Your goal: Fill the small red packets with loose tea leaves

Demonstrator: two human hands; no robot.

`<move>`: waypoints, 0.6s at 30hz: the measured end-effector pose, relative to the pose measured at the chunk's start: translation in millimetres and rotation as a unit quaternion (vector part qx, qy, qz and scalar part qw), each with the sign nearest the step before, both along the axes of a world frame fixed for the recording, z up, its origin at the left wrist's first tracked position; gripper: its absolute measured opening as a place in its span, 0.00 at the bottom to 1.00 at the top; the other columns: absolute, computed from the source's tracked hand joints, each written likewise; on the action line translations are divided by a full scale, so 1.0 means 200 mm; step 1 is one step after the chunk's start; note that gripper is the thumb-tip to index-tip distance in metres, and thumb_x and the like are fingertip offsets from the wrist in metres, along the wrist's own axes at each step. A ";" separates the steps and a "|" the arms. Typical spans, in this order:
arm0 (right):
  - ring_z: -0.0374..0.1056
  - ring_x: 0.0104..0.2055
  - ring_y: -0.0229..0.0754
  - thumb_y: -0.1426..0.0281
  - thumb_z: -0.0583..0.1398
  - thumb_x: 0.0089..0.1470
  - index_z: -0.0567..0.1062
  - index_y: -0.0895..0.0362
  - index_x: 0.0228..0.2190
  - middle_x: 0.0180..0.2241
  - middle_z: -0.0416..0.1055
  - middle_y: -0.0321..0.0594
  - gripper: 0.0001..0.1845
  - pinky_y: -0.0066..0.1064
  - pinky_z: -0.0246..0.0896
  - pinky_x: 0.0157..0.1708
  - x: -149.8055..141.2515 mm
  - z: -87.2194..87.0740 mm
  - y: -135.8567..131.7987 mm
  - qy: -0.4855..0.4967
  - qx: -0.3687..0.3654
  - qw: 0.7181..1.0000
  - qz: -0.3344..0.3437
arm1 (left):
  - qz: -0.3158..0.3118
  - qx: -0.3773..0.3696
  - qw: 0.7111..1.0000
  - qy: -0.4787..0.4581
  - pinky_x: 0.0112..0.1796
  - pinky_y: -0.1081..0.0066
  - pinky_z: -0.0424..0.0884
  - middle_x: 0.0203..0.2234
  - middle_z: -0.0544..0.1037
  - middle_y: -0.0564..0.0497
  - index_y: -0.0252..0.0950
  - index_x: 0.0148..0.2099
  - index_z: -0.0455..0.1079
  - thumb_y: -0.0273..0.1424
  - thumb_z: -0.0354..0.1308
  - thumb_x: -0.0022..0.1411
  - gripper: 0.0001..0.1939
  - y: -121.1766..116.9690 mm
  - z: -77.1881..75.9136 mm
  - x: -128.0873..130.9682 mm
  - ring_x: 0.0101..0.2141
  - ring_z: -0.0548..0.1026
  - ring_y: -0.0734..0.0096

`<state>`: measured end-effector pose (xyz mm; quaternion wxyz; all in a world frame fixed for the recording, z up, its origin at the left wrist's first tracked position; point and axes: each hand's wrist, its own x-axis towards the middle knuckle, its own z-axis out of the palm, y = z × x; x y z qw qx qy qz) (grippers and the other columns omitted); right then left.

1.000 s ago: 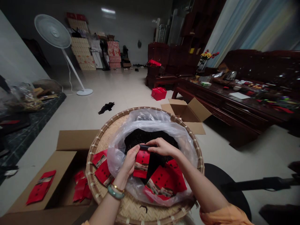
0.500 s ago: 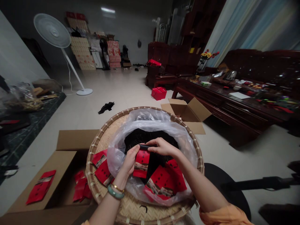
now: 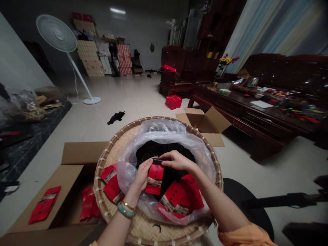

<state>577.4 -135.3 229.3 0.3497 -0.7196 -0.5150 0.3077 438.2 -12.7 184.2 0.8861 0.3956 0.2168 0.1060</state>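
My left hand and my right hand pinch the top of a red paper packet from either side, and its upper edge shows as a dark strip. Below them lies a heap of dark, crumbly tea-like leaves inside a clear plastic bag. The bag lines a round woven bamboo tray. Several similar red packets rest on the leaves and bag under my right forearm. More lie on the bag's left fold.
At lower left, an open cardboard box holds more red packets. A second open box stands beyond the tray. A black round seat sits at lower right. A dark wooden table with clutter stands at right.
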 end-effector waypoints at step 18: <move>0.68 0.34 0.41 0.67 0.58 0.50 0.75 0.57 0.45 0.35 0.76 0.37 0.19 0.27 0.59 0.32 0.00 0.00 0.00 0.009 0.003 1.000 -0.003 | -0.003 0.006 1.000 0.002 0.30 0.73 0.71 0.28 0.80 0.46 0.31 0.43 0.72 0.38 0.65 0.48 0.22 0.00 0.00 0.00 0.26 0.76 0.70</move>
